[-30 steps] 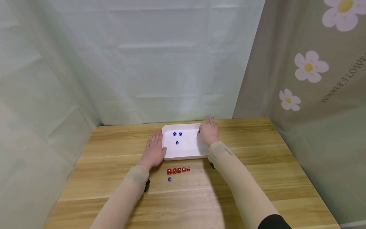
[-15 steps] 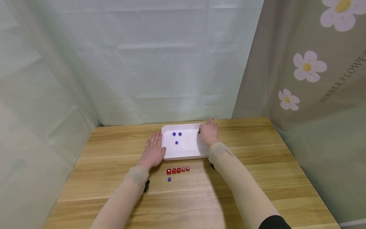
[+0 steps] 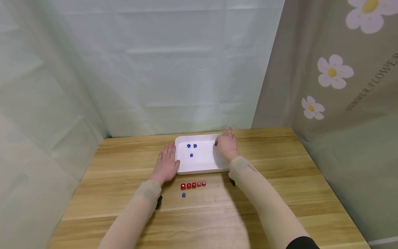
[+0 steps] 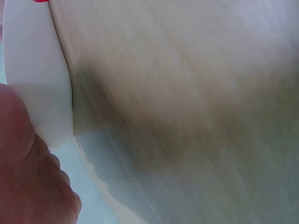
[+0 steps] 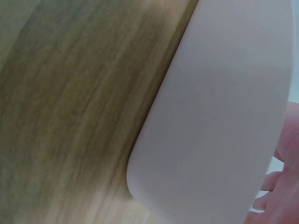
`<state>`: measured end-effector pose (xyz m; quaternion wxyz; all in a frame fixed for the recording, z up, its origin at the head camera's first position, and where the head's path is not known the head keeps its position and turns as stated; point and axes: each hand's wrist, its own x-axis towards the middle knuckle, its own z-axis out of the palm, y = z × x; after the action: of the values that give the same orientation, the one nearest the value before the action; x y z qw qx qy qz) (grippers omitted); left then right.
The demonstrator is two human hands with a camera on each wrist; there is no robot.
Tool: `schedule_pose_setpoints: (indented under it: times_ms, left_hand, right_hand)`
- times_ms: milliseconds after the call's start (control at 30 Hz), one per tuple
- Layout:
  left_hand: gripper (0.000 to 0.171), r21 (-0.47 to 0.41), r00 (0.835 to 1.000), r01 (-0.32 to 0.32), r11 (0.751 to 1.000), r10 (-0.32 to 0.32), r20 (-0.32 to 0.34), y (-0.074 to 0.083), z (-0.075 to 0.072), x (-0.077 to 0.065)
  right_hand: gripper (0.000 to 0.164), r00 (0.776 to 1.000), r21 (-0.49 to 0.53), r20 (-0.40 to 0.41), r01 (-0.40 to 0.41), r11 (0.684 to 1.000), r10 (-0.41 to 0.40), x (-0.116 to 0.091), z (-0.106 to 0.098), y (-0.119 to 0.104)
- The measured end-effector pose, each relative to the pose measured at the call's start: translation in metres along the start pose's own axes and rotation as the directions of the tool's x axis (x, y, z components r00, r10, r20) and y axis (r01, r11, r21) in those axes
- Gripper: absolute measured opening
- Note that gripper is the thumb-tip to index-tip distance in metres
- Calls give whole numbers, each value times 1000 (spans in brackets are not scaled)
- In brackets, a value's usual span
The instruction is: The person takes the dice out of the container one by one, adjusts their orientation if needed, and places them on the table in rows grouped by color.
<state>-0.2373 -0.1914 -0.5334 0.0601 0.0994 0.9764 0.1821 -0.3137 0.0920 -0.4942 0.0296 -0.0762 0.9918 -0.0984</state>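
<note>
A shallow white tray (image 3: 202,171) lies near the table's back edge, with three blue dice (image 3: 191,155) toward its left part. My left hand (image 3: 166,166) rests along the tray's left side, fingers straight. Over the tray's right end, my right hand (image 3: 227,145) pinches a small blue die (image 3: 215,145), mostly hidden by the thumb and index finger; its other fingers stretch away toward the back. In the right wrist view the white tray wall (image 5: 215,112) covers most of the frame and hides the fingertips.
In front of the tray, several red dice (image 3: 194,185) form a row on the wooden table (image 3: 211,221). A single blue die (image 3: 183,195) lies just below the row's left end. A pale curtain (image 3: 174,69) hangs behind the table.
My right hand has shifted slightly, and more of the blue die shows at its fingertips. The left hand still rests at the tray's side. The head view has drifted a little.
</note>
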Motion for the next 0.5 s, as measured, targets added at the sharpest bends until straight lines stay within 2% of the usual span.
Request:
schedule_pose_setpoints:
  times_ms: [200, 500]
  left_hand:
    - [76, 3, 1000, -14, 1000, 14, -21, -3, 1, 1]
    - [75, 14, 1000, -3, 1000, 3, -20, 1, -3, -2]
  right_hand:
    - [15, 1000, 41, -1, 29, 999, -29, -3, -2, 0]
    - [17, 992, 65, -43, 120, 991, -117, -20, -9, -6]
